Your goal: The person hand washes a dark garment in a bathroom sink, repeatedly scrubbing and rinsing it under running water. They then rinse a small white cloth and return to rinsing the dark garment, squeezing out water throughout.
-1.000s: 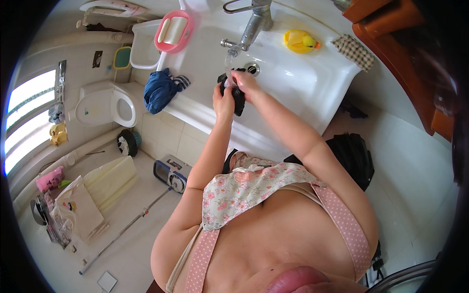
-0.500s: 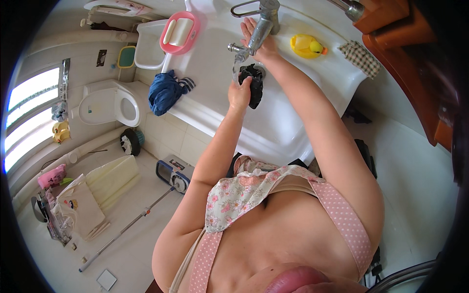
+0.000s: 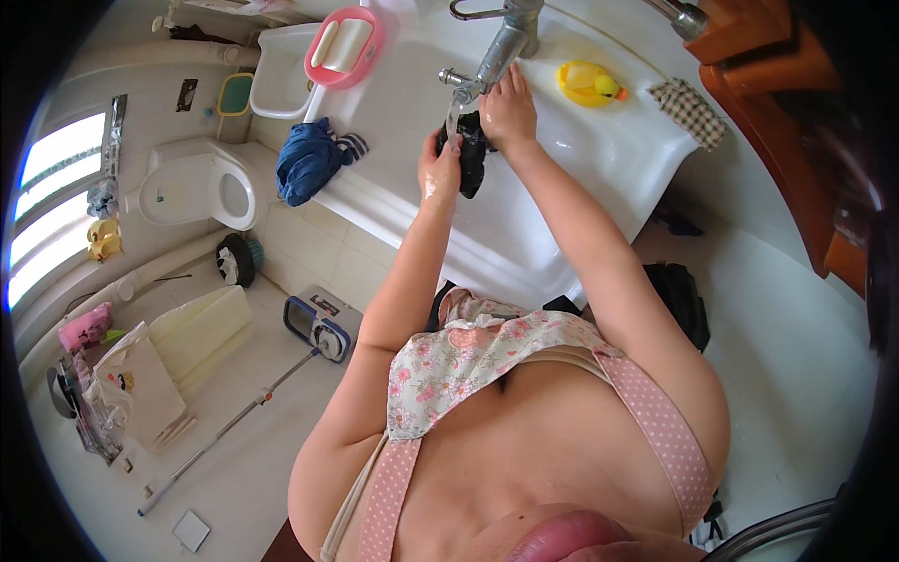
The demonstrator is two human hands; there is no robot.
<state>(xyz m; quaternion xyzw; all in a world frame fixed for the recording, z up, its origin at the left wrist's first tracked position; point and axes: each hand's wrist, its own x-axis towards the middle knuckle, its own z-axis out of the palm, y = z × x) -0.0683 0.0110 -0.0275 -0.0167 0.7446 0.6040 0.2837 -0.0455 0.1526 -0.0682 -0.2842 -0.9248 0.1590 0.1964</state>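
Note:
Under the tap (image 3: 498, 61) a stream of water runs onto a crumpled wet black cloth (image 3: 474, 164) in the white sink (image 3: 524, 220). My left hand (image 3: 438, 169) is closed on the cloth's left side, its skin wet. Just right of the cloth, close by the spout, is my right hand (image 3: 508, 114), its fingers stretched out toward the tap's base and holding nothing that I can see. Part of the cloth lies behind the water and my left fingers.
A pink soap dish (image 3: 344, 49) with white bars stands at the sink's left, near a blue cloth (image 3: 311, 169) over the edge. On the right are a yellow rubber duck (image 3: 590, 84) and a checked cloth (image 3: 688, 112). A flat mop (image 3: 262, 398) lies on the floor.
My right hand has come out from behind the tap, toward the cloth. My left hand has shifted slightly left with the black cloth, and the view has moved a little.

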